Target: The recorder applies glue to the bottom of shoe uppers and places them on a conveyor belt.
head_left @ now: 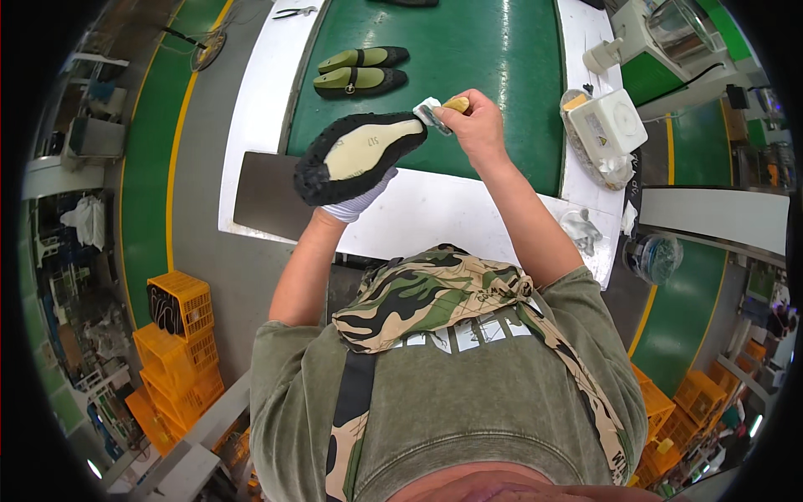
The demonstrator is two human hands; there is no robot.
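My left hand (pixel 358 202), in a pale glove, holds up a black shoe upper (pixel 314 171) from below, with its underside turned toward me. A cream insole (pixel 361 152) covers the middle of that underside, ringed by the gathered black edge. My bare right hand (pixel 477 132) is closed on a small tool with a yellowish handle (pixel 457 105). The whitish end (pixel 428 111) of this tool is at the narrow right end of the shoe; whether it is bristle or cloth, I cannot tell. Most of my left fingers are hidden behind the shoe.
A pair of black shoes (pixel 361 81) with green insides stands on the green conveyor belt (pixel 468 50). Pliers (pixel 294 12) lie on the white left ledge. A white plastic container (pixel 609 121) sits on the right ledge, near a crumpled grey cloth (pixel 581 230). Orange crates (pixel 180 351) are stacked at left.
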